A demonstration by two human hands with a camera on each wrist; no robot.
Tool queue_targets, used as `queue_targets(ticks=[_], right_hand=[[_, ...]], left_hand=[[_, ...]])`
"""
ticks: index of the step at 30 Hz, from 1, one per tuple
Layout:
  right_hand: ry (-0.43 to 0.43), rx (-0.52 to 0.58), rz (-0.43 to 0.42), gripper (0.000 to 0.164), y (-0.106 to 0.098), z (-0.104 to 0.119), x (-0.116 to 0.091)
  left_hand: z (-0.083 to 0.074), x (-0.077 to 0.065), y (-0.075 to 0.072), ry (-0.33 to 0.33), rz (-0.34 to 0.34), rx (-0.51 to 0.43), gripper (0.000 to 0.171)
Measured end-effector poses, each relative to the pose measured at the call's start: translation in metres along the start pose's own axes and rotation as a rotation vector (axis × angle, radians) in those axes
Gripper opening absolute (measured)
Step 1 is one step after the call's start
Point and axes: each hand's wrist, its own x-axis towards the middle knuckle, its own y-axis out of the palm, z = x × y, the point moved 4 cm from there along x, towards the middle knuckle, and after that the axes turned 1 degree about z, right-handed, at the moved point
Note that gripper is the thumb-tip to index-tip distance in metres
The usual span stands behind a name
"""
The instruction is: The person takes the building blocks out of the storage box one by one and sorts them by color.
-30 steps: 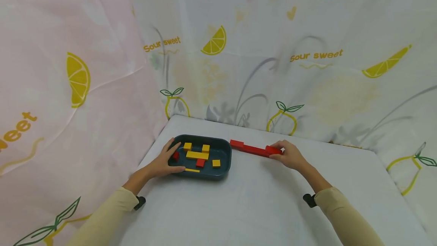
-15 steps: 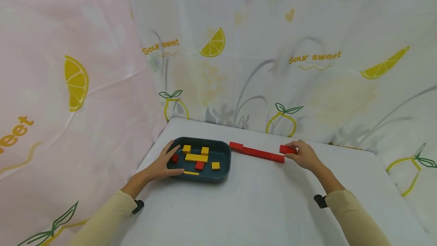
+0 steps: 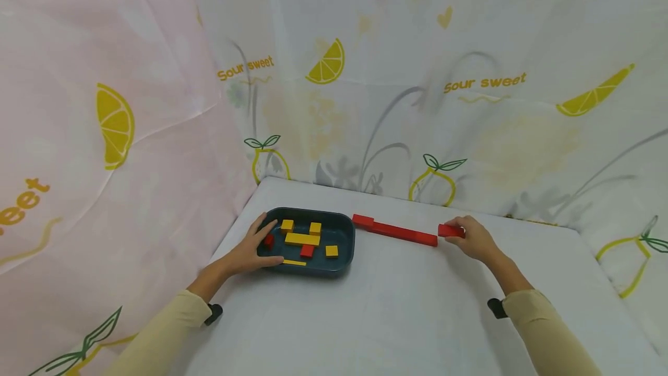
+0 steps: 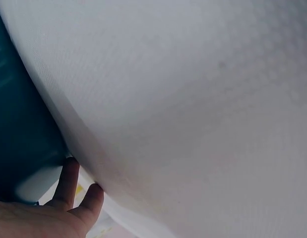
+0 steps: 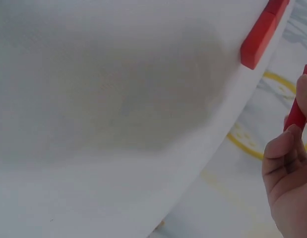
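Note:
My left hand spreads over the left end of a dark teal tray, thumb at the front rim and fingertips at the back. In the left wrist view two extended fingers lie against the tray's side. My right hand pinches a small red block between thumb and fingers, just beyond the right end of a long red bar. On that bar's left end sits another red block. The right wrist view shows the pinched red block apart from the bar.
Inside the tray lie a yellow bar, several yellow cubes such as one near the right wall, a thin yellow strip and two red blocks. A white-covered table meets lemon-printed cloth walls.
My right hand has lifted the small red block off the bar's right end and carried it to the right. The left hand stays at the tray.

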Motion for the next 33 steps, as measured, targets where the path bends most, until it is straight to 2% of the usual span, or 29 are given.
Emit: queue_targets(ticks=[9,20,28,33], right_hand=[[0.061,-0.021,0.043,0.034,0.007,-0.015,-0.003],[0.043,-0.023,0.037,0.031,0.015,-0.028,-0.006],[0.135,-0.012,0.092,0.035,0.023,-0.034,-0.006],[0.14,-0.016,0.099,0.037,0.026,-0.037,-0.006]], left_hand=[[0.0,0.0,0.001,-0.018,-0.004,-0.005,0.104],[0.001,-0.002,0.001,-0.027,-0.006,-0.009,0.103],[0.001,0.001,0.002,-0.028,-0.005,-0.019,0.104],[0.002,0.002,0.001,-0.029,-0.003,-0.015,0.104]])
